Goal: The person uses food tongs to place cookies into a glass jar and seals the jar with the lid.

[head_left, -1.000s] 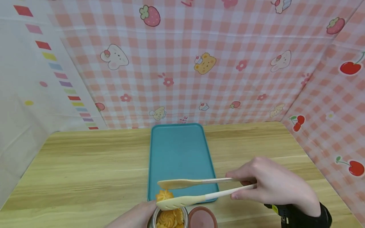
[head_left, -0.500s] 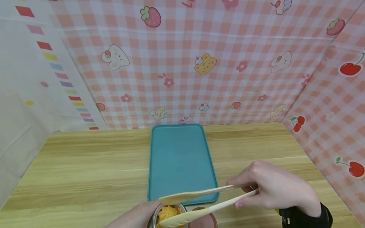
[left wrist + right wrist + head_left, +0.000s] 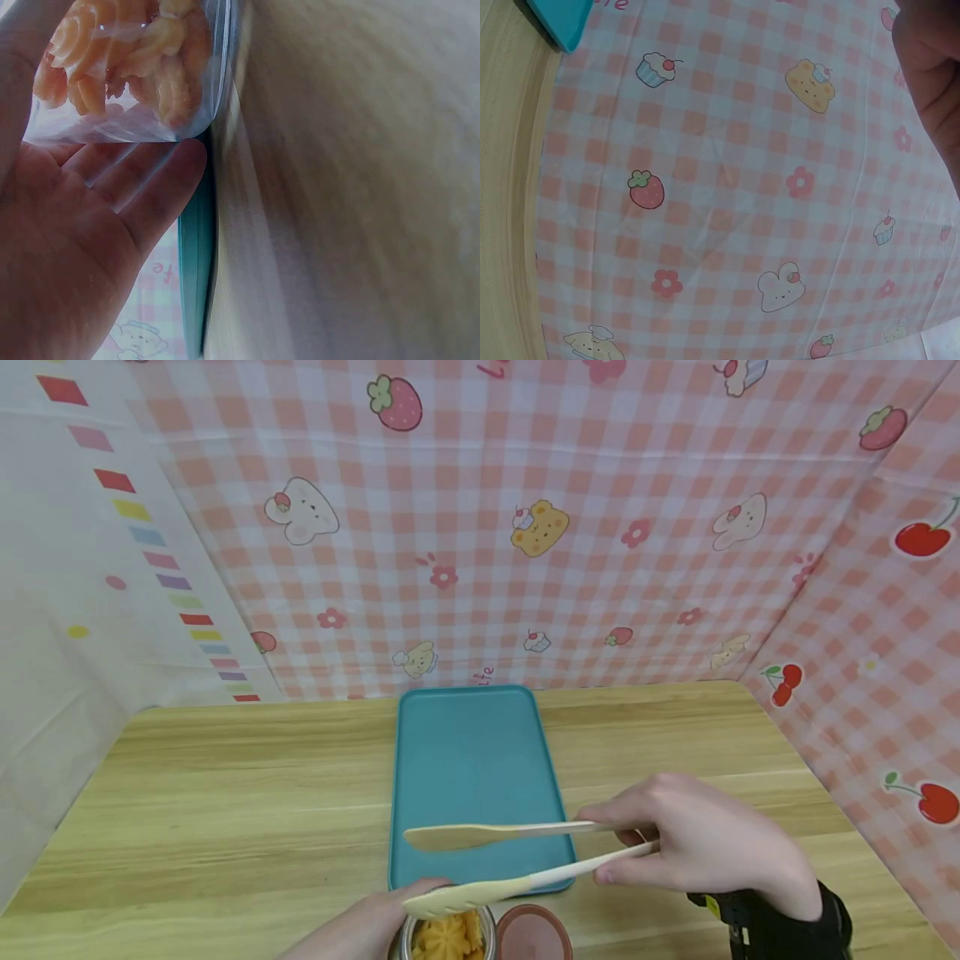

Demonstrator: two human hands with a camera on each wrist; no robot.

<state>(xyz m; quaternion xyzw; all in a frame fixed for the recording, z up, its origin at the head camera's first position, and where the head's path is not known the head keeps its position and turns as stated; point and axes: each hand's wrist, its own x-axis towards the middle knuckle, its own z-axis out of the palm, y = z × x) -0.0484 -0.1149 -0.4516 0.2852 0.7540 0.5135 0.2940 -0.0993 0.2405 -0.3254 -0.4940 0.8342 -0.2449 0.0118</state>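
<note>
My left hand (image 3: 371, 927) holds a clear jar (image 3: 127, 133) with its thumb on one side and its fingers on the other. Piped butter cookies (image 3: 444, 937) fill the jar, a star-shaped one on top. My right hand (image 3: 697, 843) pinches a pair of tongs (image 3: 555, 877) by the handles. Their cream-coloured, flat tips are spread apart above the jar's far rim, with nothing between them. The right wrist view catches only part of my right hand (image 3: 934, 75), and neither tongs nor jar.
A blue-green rectangular tray (image 3: 472, 760) lies on the wooden table (image 3: 247, 810), just beyond the jar. A round pinkish-brown lid (image 3: 534, 935) is right beside the jar. Checked cloth (image 3: 480, 543) hangs behind the table and along its right side.
A cookie was between the tongs' tips above the jar. The tongs went down to the jar's mouth, then rose with spread tips; the star-shaped cookie now lies in the jar. My left hand stayed put.
</note>
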